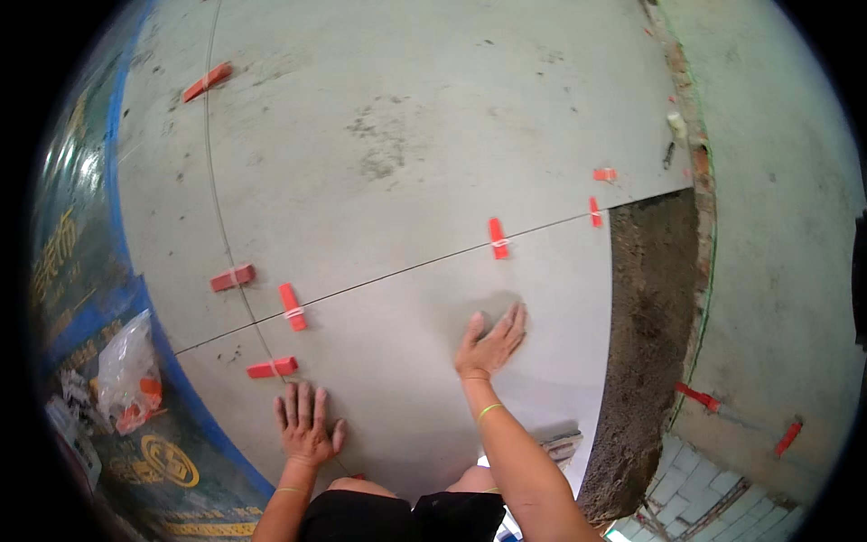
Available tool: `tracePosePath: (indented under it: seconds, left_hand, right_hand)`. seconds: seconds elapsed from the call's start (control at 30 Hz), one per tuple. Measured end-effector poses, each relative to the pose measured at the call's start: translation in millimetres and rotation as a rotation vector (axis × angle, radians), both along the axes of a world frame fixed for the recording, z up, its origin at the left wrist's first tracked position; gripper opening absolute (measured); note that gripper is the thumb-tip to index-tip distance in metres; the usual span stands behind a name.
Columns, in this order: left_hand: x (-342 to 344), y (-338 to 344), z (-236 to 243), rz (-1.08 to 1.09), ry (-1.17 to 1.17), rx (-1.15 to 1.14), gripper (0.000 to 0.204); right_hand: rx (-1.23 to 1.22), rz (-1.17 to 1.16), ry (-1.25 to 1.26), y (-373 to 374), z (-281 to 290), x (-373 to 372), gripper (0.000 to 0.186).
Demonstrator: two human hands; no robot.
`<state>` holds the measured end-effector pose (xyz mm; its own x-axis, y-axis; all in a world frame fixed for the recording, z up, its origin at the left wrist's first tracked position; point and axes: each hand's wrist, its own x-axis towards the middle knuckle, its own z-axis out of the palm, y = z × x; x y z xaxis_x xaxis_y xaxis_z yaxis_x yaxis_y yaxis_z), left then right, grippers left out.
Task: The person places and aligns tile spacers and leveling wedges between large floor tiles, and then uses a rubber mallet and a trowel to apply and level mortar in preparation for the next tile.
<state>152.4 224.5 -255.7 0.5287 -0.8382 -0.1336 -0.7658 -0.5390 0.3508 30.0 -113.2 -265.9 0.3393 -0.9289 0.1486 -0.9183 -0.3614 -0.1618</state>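
Note:
My left hand point(307, 434) lies with its fingers spread on the pale grey tile point(397, 352), just below a red levelling wedge point(272, 368) that sits across the left joint. Farther right, my right hand point(493, 347) is also laid out on the tile's surface, fingers stretched and holding nothing. Along the far joint, another red wedge point(293, 306), a red wedge point(498, 238) and a smaller red wedge point(595, 212) stand in white clips. Beyond that joint spreads a larger pale tile point(316, 181) with dirt marks.
A strip of dark, rough mortar point(646, 334) runs along the tile's right edge. Past it, a floor surface point(777, 271) has a red wedge point(788, 437) on it. At left, a clear plastic bag point(128, 366) with red pieces rests on a dark printed sheet point(77, 235).

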Motion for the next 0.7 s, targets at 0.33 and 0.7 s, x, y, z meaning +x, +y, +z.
tracePosePath:
  seconds: [0.33, 0.7]
  left_hand:
    - [2.1, -1.2, 4.8, -0.018, -0.023, 0.04, 0.078]
    - [3.5, -5.1, 1.4, -0.059, -0.098, 0.018, 0.08]
  right_hand:
    - [0.023, -0.032, 0.024, 0.3, 2.6, 0.4, 0.079]
    - [0.114, -0.106, 0.023, -2.9, 14.9, 4.3, 0.083]
